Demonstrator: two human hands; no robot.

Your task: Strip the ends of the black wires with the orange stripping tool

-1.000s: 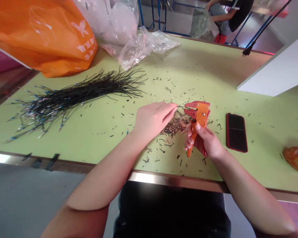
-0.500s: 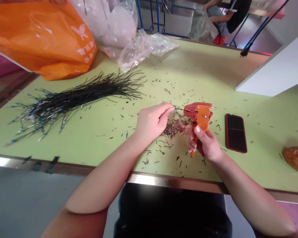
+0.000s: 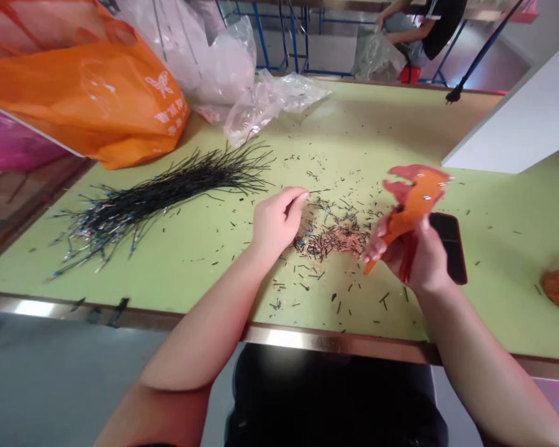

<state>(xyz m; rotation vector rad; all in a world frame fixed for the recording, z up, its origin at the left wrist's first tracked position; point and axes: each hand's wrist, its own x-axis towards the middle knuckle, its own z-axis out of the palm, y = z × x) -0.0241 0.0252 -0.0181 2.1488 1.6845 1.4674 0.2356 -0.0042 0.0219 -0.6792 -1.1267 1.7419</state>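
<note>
Between thumb and fingertips, my left hand [image 3: 278, 218] pinches a thin black wire [image 3: 320, 191], its end pointing right. Blue-tipped ends show just below that hand. An orange and red wire stripper [image 3: 417, 205] is gripped in my right hand [image 3: 419, 257], tilted, its jaws apart and away from the wire. Below and between the hands lies a pile of copper and black wire scraps [image 3: 338, 241]. To the left rests a large bundle of black wires [image 3: 168, 186] with blue and silver ends.
An orange bag [image 3: 135, 99] and clear plastic bags [image 3: 265, 102] stand at the back left. A phone [image 3: 451, 248] lies partly behind my right hand. A white panel [image 3: 517, 124] rises at the right, near a hanging black plug [image 3: 454, 94]. Another person [image 3: 431, 37] sits beyond the table.
My right hand has moved the wire stripper right and up, off the wire, and its jaws have opened. My left hand has shifted slightly left with the wire.
</note>
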